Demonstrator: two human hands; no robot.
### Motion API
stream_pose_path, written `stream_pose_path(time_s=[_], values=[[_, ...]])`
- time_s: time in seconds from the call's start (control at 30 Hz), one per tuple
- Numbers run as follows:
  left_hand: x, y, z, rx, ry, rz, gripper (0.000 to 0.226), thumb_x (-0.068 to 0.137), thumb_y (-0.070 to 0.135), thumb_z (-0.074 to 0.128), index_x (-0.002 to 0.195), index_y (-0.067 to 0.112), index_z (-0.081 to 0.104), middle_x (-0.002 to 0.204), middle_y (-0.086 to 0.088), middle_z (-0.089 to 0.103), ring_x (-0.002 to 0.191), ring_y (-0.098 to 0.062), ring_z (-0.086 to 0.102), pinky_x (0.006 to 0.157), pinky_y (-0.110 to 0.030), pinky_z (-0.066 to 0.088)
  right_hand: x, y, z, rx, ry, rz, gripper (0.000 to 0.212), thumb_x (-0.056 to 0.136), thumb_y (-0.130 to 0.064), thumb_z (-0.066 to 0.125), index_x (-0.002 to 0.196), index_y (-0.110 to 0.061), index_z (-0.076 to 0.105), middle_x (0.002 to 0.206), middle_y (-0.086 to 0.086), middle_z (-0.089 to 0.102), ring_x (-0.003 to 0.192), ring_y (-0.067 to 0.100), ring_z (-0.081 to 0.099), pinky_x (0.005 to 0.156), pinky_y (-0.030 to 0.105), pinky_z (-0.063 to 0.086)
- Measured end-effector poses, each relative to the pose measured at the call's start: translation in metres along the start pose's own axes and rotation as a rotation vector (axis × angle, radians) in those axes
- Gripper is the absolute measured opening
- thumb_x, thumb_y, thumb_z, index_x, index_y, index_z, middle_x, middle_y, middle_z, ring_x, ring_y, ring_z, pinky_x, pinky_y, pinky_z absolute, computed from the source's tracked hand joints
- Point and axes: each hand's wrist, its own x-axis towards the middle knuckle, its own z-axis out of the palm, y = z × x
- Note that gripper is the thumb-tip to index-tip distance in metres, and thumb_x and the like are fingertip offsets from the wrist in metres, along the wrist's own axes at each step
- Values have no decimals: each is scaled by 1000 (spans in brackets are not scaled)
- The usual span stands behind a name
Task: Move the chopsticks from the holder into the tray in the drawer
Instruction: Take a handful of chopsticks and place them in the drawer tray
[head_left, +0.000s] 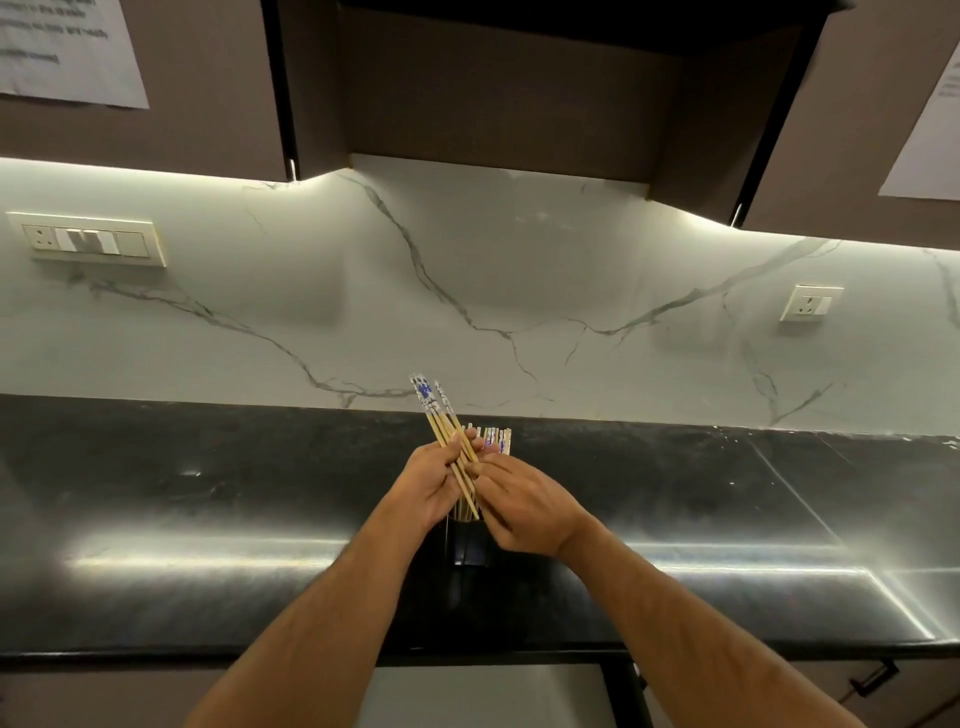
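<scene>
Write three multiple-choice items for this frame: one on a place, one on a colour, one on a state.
1. Where does the holder stand?
A. on the black countertop
B. in an open drawer
C. on a wall shelf

2. What colour is the pattern on the raised chopstick tops?
A. red
B. blue
C. green

3. What is the left hand doing?
A. resting flat on the counter
B. gripping a bunch of chopsticks
C. pressing a wall switch

Key: 1 A, the holder sits on the black countertop. 2 B, the chopsticks carry blue-on-white ends. 3 B, the left hand is closed around the bunch, the right hand beside it.
</scene>
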Motion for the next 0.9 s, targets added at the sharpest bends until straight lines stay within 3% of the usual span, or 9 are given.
stream_pose_path(time_s=[0.13,0.23,0.3,0.33,0.4,0.43,0.57,0.73,0.9], values=[[1,-2,6,114,107,41,23,106,12,46,114,-4,61,89,-18,72,93,-35,77,76,-44,64,-13,-2,6,32,7,90,22,94,-16,55,113,-12,65,118,6,71,111,18,63,108,34,47],[1,-5,9,183,162,126,22,105,12,48,114,-3,61,99,-23,73,94,-35,76,79,-43,64,-16,-12,11,286,337,445,18,94,-17,63,111,-16,69,108,-4,73,100,9,69,90,26,57],[1,-9,14,187,158,209,22,105,10,48,114,-5,62,103,-26,74,92,-33,77,77,-40,64,-6,-20,13,726,730,980,11,96,-22,65,104,-15,69,96,-2,75,89,13,72,80,29,61],[0,-11,17,172,148,246,21,105,9,48,112,-5,62,103,-26,74,90,-33,77,76,-38,65,1,-21,14,1044,911,1270,21,98,-30,62,106,-12,69,97,5,76,92,21,73,83,35,61],[-1,-17,25,151,132,302,19,105,7,48,109,-4,63,99,-25,74,86,-30,77,75,-37,65,6,-22,21,1656,1059,1664,53,100,-52,50,117,-3,64,113,19,72,109,34,68,104,51,50],[-1,-20,28,165,132,322,19,105,8,49,109,-3,64,96,-22,75,86,-29,77,76,-37,64,6,-23,25,1870,1069,1724,65,99,-59,44,122,-1,61,120,23,68,116,39,63,111,55,42],[-3,-34,34,333,136,385,19,105,10,50,111,3,67,91,-16,77,86,-28,77,83,-41,63,13,-33,34,2170,1133,1593,81,97,-69,34,126,2,60,121,28,68,115,44,64,107,55,46],[-7,-40,31,356,150,381,19,104,13,52,111,6,68,89,-15,75,85,-29,75,86,-46,61,21,-33,30,2225,1164,1502,86,98,-69,28,120,5,64,113,27,73,97,39,75,93,48,56],[-12,-45,30,376,137,358,20,104,13,51,111,7,69,88,-12,76,83,-25,76,84,-43,62,20,-37,37,2277,1119,1418,86,98,-69,25,119,2,69,118,25,71,110,38,70,109,47,47]])
